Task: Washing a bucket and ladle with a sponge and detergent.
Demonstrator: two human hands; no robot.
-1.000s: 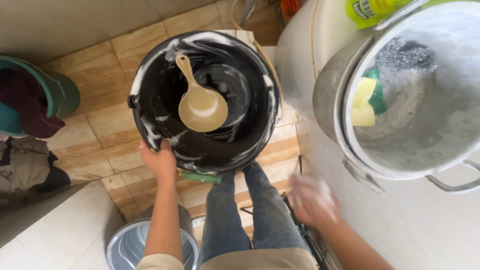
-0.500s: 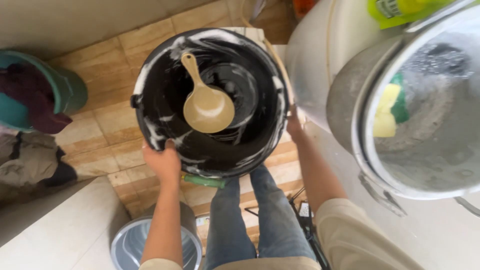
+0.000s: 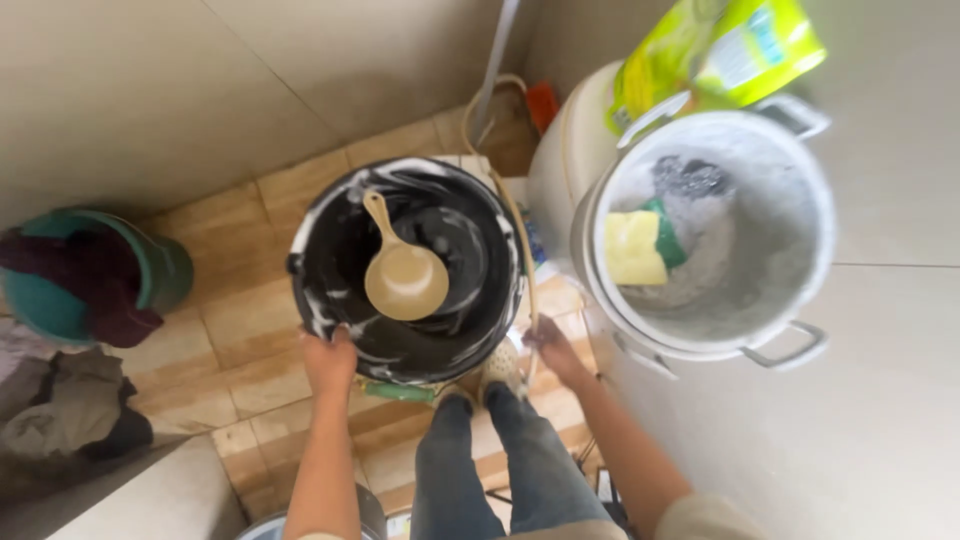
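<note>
From the head camera, both hands grip a soapy black bucket (image 3: 405, 268) over the tiled floor (image 3: 235, 330): the left hand (image 3: 328, 360) clamps its near rim, the right hand (image 3: 552, 345) its right side. A tan scoop (image 3: 403, 275) lies inside. Seemingly mid-wash; moving it calls for a level, firm hold.

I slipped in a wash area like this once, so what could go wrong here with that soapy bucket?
The black bucket is streaked with suds right where the left hand grips its rim, so it could slip; the right hand is only at its edge. If it tips, the beige scoop and soapy water may spill onto the tiled floor by the person's feet. The metal pot beside it sits near the counter's edge and could get knocked.
</note>
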